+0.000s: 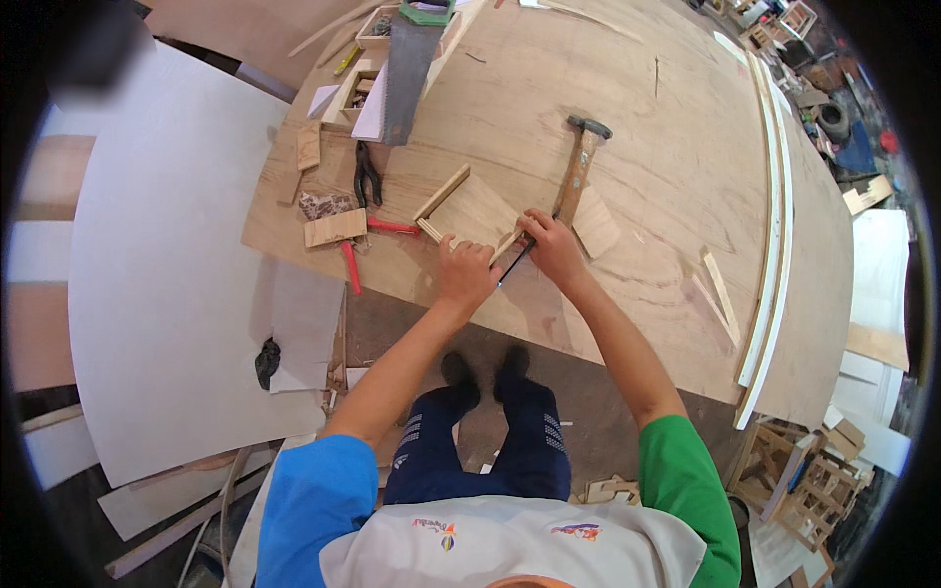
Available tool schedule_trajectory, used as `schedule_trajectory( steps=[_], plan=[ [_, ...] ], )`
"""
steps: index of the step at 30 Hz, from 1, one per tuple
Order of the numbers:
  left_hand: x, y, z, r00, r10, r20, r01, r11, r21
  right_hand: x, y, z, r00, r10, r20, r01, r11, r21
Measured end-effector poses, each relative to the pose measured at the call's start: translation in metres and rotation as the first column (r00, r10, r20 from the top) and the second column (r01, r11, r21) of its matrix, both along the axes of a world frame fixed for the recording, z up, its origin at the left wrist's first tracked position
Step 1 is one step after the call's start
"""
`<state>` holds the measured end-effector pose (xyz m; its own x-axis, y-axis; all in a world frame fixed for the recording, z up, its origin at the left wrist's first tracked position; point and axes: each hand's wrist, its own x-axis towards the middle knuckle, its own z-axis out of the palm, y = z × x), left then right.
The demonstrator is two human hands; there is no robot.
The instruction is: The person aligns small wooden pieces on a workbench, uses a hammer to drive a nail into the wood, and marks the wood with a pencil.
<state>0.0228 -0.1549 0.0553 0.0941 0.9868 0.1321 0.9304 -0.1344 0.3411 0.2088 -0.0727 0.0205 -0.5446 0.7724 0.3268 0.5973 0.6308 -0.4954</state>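
Note:
A small frame of thin wooden strips [442, 191] lies near the front edge of the plywood table. My left hand [468, 274] is closed on its near corner. My right hand [552, 245] grips the strip on its right side, fingers curled over the wood. A thin dark rod [515, 265] slants beneath or beside the right hand; its kind and whether the hand holds it cannot be made out. Just beyond the right hand lies a hammer [576, 176] with a wooden handle, its head pointing away. A flat wooden piece [594, 223] rests beside the handle.
Left on the table [686, 196] are black pliers [367, 176], red-handled tools [352, 267], wood blocks [335, 228] and a handsaw [408, 78] over a wooden box [361, 88]. Long white strips [769, 235] run along the right. A white panel [176, 245] stands at left.

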Motion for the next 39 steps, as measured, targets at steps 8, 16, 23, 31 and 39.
schedule_trajectory(
  steps=[8,16,23,31,39],
  plan=[
    [-0.035,-0.001,-0.008,0.961,-0.152,0.233,0.122,0.983,0.138,0.000,-0.003,0.010,0.999,0.035,0.025,-0.035,0.999,0.026],
    [-0.057,-0.003,0.014,0.922,-0.347,0.174,0.356,0.934,-0.025,0.000,-0.002,0.008,0.998,0.068,0.000,-0.067,0.993,0.092],
    [-0.059,0.006,0.003,0.904,-0.428,0.009,0.428,0.903,-0.030,0.006,-0.002,-0.002,0.997,0.069,-0.040,-0.062,0.988,0.140],
    [-0.068,0.013,-0.012,0.916,-0.401,-0.022,0.401,0.913,0.076,0.003,0.014,-0.016,0.995,0.098,-0.017,-0.086,0.934,0.347],
    [-0.065,0.016,-0.012,0.908,-0.414,-0.067,0.419,0.903,0.094,0.004,0.015,-0.013,0.997,0.054,0.061,-0.072,0.930,0.359]
  ],
)
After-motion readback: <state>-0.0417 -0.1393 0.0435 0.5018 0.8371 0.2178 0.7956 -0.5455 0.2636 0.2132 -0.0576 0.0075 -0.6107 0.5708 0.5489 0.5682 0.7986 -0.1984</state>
